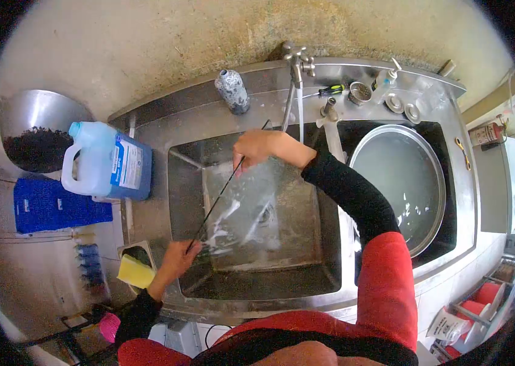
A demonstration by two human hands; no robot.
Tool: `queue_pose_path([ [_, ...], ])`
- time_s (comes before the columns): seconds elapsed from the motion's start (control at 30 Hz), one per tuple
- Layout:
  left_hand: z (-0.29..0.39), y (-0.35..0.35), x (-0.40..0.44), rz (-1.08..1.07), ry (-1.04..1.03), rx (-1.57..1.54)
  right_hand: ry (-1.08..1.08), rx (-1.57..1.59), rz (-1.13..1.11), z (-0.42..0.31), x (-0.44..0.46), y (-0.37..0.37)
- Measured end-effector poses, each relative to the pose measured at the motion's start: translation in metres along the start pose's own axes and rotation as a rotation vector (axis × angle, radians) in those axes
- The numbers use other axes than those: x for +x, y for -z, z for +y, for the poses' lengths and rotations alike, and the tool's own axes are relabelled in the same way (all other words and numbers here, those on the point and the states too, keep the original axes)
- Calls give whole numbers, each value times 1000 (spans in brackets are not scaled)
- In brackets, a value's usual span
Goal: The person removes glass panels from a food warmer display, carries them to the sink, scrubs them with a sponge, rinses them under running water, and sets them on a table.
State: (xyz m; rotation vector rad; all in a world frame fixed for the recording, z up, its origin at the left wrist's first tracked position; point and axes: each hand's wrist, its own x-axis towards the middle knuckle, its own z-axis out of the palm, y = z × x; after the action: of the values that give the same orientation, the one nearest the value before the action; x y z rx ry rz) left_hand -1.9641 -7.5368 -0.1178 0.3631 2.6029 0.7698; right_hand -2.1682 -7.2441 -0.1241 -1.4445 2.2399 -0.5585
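Rod [220,197]: thin, dark, slanting above the sink basin [269,282], from near the back edge to the left edge.
Right hand [256,148]: fingers curled snugly round the rod's upper part, its tip poking out beyond, and that's close to the tap stream!
Left hand [178,261]: pinching the lower end by the basin's front left corner.
Tap [297,64]: running at the back edge; a rod tip swung into it could spray.
Suds [227,210]: white streaks below; soapy fingers might let the rod slip in.
Sponge [135,271]: beside the left forearm, a careless elbow could tip it.
Pot [441,189]: water-filled, right-hand side; a knock could slop it.
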Motion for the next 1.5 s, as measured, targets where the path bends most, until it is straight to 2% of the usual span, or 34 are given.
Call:
queue_pose_path([
  [0.13,-2,-11,-9,-89,77,41,6,46,-109,4,15,-7],
  [0.2,-18,-28,-16,-4,63,-164,-4,52,-146,5,25,-11],
  [0.23,-21,-32,-19,-7,68,-165,23,50,-177,7,32,-14],
  [0.3,-25,-38,-23,-59,189,-251,53,52,-206,6,44,-18],
  [0.37,-23,-43,-26,-30,215,-324,-21,45,-258,0,54,-18],
  [0.47,-42,-56,-34,-17,241,-389,99,116,-168,16,81,-44],
  [0.6,-50,-66,-42,11,172,-463,33,84,-57,5,96,-61],
  [0.67,-52,-70,-43,47,189,-574,4,-146,-21,1,107,-69],
  [0.7,-52,-73,-42,81,202,-685,6,-145,-25,-1,107,-73],
  [0.77,-59,-75,-40,83,241,-718,-51,-292,166,-4,103,-81],
  [0.8,-63,-77,-39,81,279,-747,-57,-292,161,-12,94,-85],
  [0.87,-80,-88,-39,86,287,-810,-39,-102,801,-36,65,-94],
  [0.93,-97,-98,-39,89,293,-875,-178,199,956,-65,13,-94],
  [1.0,-108,-109,-41,91,227,-837,-482,266,1154,-70,-70,-114],
  [1.03,-104,-110,-41,81,227,-842,-648,550,1420,-54,-111,-142],
  [1.07,-97,-111,-40,92,292,-879,-1024,302,1507,-44,-163,-162],
  [1.1,-91,-112,-40,103,359,-913,-919,658,1866,-20,-227,-205],
  [1.13,-90,-114,-39,97,359,-914,-1229,732,2190,-25,-265,-213],
  [1.17,-89,-117,-38,79,343,-764,-1434,454,2043,28,-365,-312],
  [1.2,-88,-121,-38,62,328,-615,-1573,628,2214,30,-407,-342],
  [1.23,-92,-130,-37,64,330,-616,-1992,485,1870,16,-425,-350],
  [1.27,-101,-143,-36,81,340,-810,-2347,363,1459,1,-443,-358],
  [1.3,-108,-153,-38,97,351,-1004,-2216,497,1384,5,-460,-397],
  [1.37,-112,-163,-33,68,390,-1020,-1255,1519,1820,-1,-455,-418],
  [1.4,-115,-164,-31,33,425,-1027,-905,1850,1795,-7,-446,-405],
  [1.43,-119,-164,-27,-30,310,-1059,-703,1999,1679,-13,-431,-382],
  [1.5,-138,-185,-22,-55,358,-1093,-331,1916,1311,-28,-383,-322],
])
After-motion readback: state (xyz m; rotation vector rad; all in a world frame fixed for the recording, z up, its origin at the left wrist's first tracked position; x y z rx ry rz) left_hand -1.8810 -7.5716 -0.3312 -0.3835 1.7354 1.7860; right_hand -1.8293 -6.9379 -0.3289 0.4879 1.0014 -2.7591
